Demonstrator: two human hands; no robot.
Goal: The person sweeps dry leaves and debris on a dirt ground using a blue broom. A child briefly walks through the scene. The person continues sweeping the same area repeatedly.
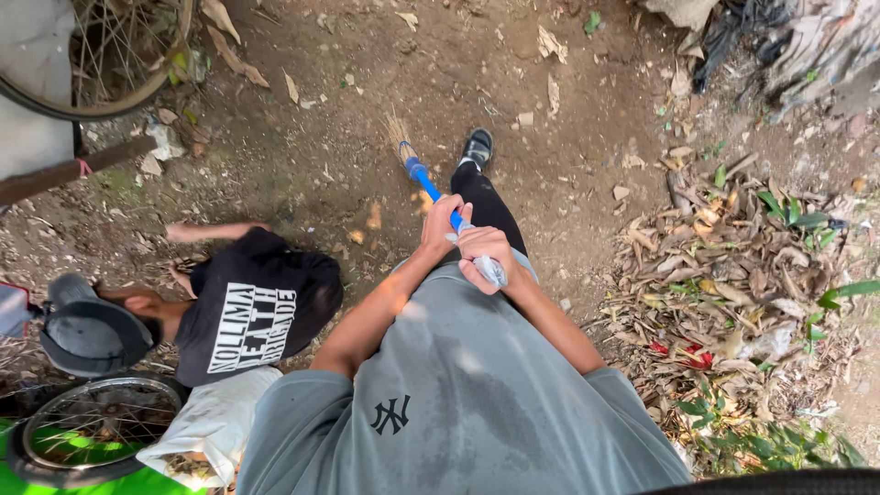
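Broom (pixel 423 179) looks light and stiff, its bristles down on the dirt ahead of my shoe, both my left hand (pixel 443 226) and right hand (pixel 483 255) wrapped tight round its handle top.

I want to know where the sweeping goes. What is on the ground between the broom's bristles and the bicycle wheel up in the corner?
In the head view, only bare brown dirt with a few dry leaves lies between the broom bristles and the bicycle wheel.

Outdoor dirt yard, bare soil (pixel 513 82), dry leaf litter (pixel 733 266), bicycle wheels (pixel 101 55), probably a backyard
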